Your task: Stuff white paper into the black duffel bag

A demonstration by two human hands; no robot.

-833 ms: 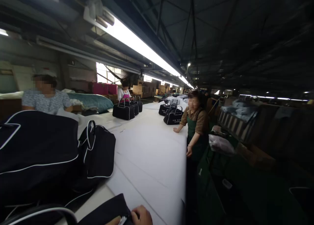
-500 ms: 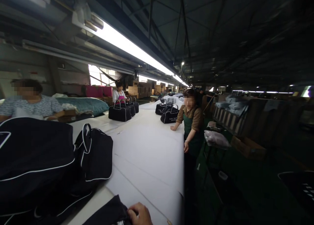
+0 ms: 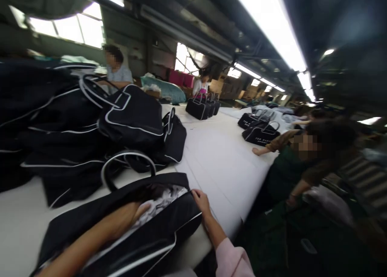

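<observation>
Two hands work on one open black bag (image 3: 145, 236) lying flat at the near edge of the white counter (image 3: 217, 164). The left hand (image 3: 136, 212) is thrust inside the bag's mouth, buried among white stuffing paper (image 3: 165, 198) — its grip is hidden, so whether the fingers are spread or closed cannot be told. The right hand (image 3: 201, 200) sits at the far end of the bag's opening, fingers pinching the upper edge of the bag where the zip line ends; a pink sleeve (image 3: 231, 261) covers that forearm below. The bag has white piping, and one looped handle (image 3: 128, 166) stands up just behind its opening. Behind the bag, a loose heap of like black bags (image 3: 90, 124) covers the counter's left side. Farther along the counter from the bag stand upright finished bags (image 3: 198, 108) — a second group (image 3: 261, 134) lies to their right. A co-worker (image 3: 302, 160) leans on the counter's right edge, one hand flat on it. Two more people are behind the heap, at the counter's far side.
</observation>
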